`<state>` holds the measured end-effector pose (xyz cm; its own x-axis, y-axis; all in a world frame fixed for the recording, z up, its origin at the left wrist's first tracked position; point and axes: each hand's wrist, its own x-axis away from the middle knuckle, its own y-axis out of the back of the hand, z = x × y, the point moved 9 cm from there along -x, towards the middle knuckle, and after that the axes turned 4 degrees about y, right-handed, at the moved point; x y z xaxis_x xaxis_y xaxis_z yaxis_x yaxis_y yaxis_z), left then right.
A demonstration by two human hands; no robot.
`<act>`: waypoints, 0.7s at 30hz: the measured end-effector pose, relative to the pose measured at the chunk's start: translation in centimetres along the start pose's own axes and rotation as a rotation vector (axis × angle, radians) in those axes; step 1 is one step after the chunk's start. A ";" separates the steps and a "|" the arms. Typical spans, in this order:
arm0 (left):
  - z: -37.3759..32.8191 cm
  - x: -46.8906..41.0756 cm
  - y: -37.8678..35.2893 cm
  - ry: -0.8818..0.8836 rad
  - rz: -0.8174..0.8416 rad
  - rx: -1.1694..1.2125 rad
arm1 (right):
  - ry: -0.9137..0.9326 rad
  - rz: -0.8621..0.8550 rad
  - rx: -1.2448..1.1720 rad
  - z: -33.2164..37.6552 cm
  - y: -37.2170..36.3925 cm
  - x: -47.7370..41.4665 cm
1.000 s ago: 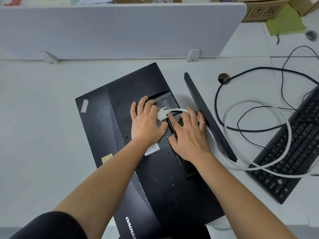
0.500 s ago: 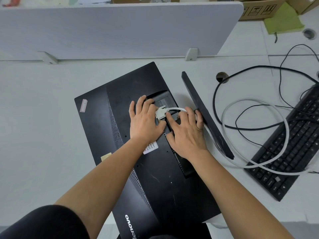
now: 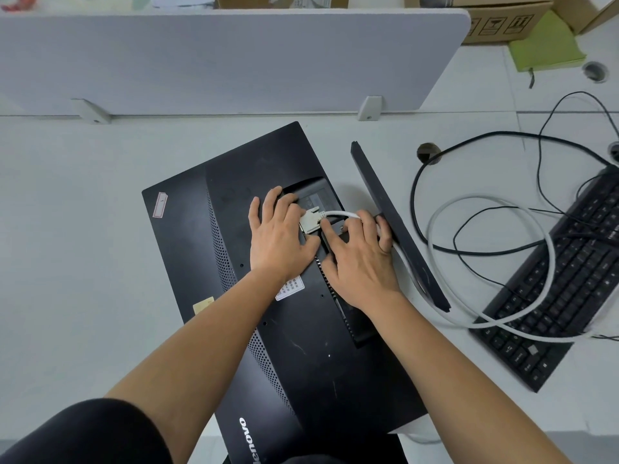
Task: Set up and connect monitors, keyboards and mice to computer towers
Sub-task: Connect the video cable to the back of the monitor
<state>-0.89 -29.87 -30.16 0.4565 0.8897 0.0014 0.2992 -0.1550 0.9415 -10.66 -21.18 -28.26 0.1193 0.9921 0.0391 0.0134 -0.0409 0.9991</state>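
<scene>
A black Lenovo monitor (image 3: 207,249) lies face down on the white desk, its stand base (image 3: 398,229) standing on edge to the right. A white cable connector (image 3: 310,223) sits at the port recess in the monitor's back. My left hand (image 3: 279,241) lies flat on the monitor back, fingers straight, right beside the connector. My right hand (image 3: 360,262) pinches the connector's cable end, its other fingers curled over the white cable (image 3: 549,259), which loops off to the right across a black keyboard (image 3: 566,296).
Thin black cables (image 3: 415,195) coil between the stand base and the keyboard, near a cable hole (image 3: 428,153) in the desk. A grey divider panel (image 3: 217,61) runs along the desk's far edge. Cardboard boxes (image 3: 502,21) and a green notebook (image 3: 549,45) lie at the back right.
Both hands stay at the connector with hardly any movement. Only the camera view has shifted a little.
</scene>
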 end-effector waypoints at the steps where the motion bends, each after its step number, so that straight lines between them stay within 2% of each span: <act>1: 0.0 0.0 0.0 -0.001 0.001 -0.001 | 0.004 -0.009 -0.005 -0.1 0.1 0.2; 5: -0.2 -0.1 0.0 -0.003 0.005 -0.008 | 0.028 -0.020 0.011 -0.3 0.2 0.5; 15: 0.0 -0.1 -0.1 -0.009 0.000 -0.006 | -0.058 0.001 -0.072 -0.3 0.2 0.1; 21: 0.1 -0.1 -0.2 0.003 0.003 -0.004 | -0.180 0.003 -0.181 0.4 0.6 -1.1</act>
<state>-0.93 -29.95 -30.34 0.4546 0.8907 0.0056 0.2947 -0.1564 0.9427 -10.43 -22.30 -27.67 0.2941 0.9542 0.0543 -0.1631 -0.0059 0.9866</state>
